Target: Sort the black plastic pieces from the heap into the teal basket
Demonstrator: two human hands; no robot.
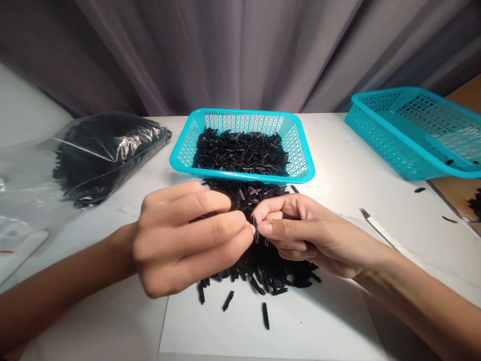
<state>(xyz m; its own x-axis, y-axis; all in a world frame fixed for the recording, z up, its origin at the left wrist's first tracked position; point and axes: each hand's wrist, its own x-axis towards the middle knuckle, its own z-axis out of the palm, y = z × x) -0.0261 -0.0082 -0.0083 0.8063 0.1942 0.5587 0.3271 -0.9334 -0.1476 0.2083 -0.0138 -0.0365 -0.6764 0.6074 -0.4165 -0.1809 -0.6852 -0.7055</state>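
Observation:
Between my two hands is a small, narrow black piece [256,229], held roughly upright. My right hand [311,228] pinches it between thumb and forefinger. From the other side, the fingertips of my left hand [191,235] close on the same piece, its thumb hidden behind the fingers. Below both hands lies a heap of similar black pieces [263,273] on a white sheet [270,336]; my hands cover part of it. A turquoise basket [240,175] just beyond the hands holds many more such pieces.
A clear plastic bag [112,155] full of black pieces lies at the left. At the right rear stands another turquoise basket [391,140], with a few pieces in it. A pen-shaped knife [383,230] lies right of my right hand. Grey curtains [225,55] hang behind the table.

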